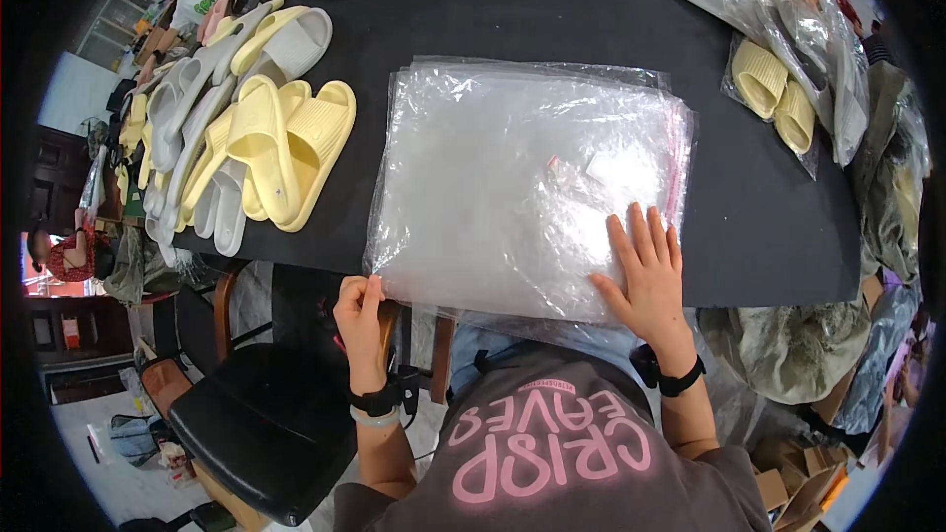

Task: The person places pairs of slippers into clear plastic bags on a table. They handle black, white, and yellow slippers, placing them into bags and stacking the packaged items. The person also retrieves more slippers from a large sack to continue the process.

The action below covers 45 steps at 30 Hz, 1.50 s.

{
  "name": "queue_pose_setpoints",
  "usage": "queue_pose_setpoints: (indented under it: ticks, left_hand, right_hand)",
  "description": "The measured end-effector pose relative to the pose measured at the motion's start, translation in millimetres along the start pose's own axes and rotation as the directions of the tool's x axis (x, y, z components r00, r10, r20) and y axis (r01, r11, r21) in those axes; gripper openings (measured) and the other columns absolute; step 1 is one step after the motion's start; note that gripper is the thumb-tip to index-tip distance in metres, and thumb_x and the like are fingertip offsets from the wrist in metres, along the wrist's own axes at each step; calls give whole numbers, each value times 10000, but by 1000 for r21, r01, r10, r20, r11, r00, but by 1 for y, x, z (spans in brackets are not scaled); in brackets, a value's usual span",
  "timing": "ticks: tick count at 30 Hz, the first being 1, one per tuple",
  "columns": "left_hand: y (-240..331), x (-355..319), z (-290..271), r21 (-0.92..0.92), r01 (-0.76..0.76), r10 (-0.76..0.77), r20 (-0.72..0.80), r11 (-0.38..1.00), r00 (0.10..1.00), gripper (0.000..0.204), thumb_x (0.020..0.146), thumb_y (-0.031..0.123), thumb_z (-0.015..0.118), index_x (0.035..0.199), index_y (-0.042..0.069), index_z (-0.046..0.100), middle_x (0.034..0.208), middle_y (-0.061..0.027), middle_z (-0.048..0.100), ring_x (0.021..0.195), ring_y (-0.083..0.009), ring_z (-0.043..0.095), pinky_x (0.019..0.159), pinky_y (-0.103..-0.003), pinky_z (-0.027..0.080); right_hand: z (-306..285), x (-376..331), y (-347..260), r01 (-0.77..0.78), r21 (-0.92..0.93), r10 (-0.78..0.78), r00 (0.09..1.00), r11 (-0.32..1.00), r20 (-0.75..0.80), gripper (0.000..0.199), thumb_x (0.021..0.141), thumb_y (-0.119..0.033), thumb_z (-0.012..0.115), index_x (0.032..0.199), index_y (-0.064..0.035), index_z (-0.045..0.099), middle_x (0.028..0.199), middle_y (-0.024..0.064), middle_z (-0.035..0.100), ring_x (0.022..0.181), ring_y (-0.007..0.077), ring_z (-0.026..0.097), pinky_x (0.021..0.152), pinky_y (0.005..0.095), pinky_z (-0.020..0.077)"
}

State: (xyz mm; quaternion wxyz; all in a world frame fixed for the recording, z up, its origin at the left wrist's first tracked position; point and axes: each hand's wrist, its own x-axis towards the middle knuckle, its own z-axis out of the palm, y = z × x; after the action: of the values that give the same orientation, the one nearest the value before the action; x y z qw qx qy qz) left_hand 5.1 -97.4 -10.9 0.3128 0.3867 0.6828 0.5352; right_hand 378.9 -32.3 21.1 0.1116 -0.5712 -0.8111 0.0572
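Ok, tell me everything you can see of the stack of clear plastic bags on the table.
The stack of bags is thin, clear, glossy plastic, many sheets lying flat and slightly fanned, with reddish strips along the right edge. It rests on the black table, its near edge overhanging toward the person. The right hand presses flat on its near right corner; the left hand pinches the near left corner. Yellow and grey slippers lie to its left, apart from it.

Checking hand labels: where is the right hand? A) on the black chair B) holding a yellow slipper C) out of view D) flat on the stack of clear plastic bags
D: the right hand lies palm down, fingers spread, on the stack of clear plastic bags.
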Motion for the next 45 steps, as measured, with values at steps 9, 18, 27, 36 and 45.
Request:
queue_pose_setpoints:
  ticks: [9,18,27,36,45]
  left_hand:
    - [33,30,-22,714,-427,252,345,555,904,165,805,164,761,783,59,635,858,-71,601,914,-282,553,817,-386,419]
    - [109,161,61,373,-803,507,631,465,587,409,952,206,593,1322,36,550,1337,-183,558,1238,-343,522,1057,-427,380]
    - [66,198,113,579,-800,106,795,157,597,626,1019,435,398,1518,66,320,1562,-107,360,1452,-255,320,1175,-511,229]
    - [97,104,45,461,-734,247,736,498,630,854,856,358,706,1506,-13,294,1565,-258,272,1453,-391,269,1185,-512,184]
    - [81,-15,82,235,-960,102,962,149,252,1081,633,427,849,1519,98,325,1583,-207,256,1461,-436,210,1148,-663,109]
  right_hand:
    - [-3,0,0,-10,14,10,1000,1000,4,694,907,-534,563,1465,-137,449,1538,190,354,1443,401,272,1170,537,181]
    - [-1,-1,2,14,29,-13,999,999,-36,693,892,-541,577,1450,-144,472,1524,189,375,1427,401,303,1165,539,194]
    - [-2,-4,2,-1,60,5,998,998,-68,677,901,-550,571,1441,-151,484,1516,188,388,1420,403,317,1160,544,217]
    - [-60,-19,31,-75,238,126,970,968,-209,669,888,-383,626,1464,-95,446,1528,185,373,1442,413,267,1159,565,200]
    - [-30,-11,63,-134,478,215,969,868,-120,675,891,-283,668,1452,-5,416,1189,187,591,1056,337,573,944,414,420]
